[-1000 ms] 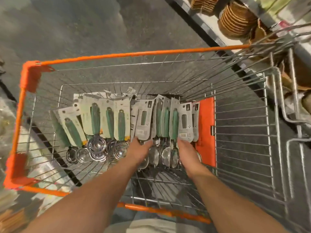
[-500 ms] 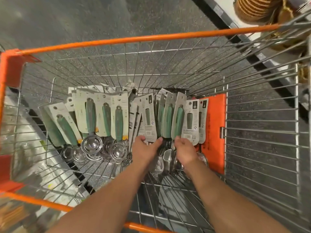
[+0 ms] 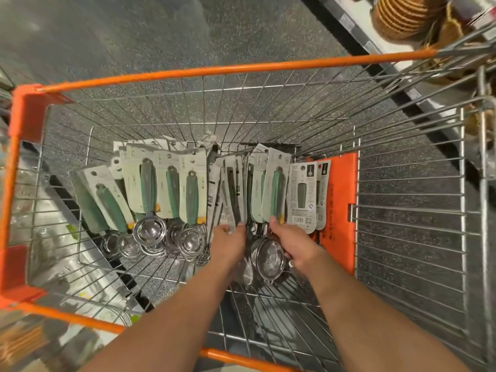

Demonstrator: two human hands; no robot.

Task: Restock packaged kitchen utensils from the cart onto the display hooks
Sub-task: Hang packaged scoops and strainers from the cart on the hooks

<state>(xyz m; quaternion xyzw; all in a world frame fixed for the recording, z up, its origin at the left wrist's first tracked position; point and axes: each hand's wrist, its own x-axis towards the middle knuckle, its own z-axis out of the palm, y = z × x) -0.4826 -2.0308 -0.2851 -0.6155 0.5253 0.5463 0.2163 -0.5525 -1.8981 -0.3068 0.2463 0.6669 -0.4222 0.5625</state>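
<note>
Fingers (image 3: 274, 222) at utensil cards' (image 3: 272, 189) edges

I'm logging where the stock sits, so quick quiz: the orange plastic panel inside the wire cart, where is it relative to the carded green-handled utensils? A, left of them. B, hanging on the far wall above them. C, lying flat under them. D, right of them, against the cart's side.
D: the orange plastic panel stands against the wire cart's right side, just past the rightmost carded green-handled utensils.
</note>
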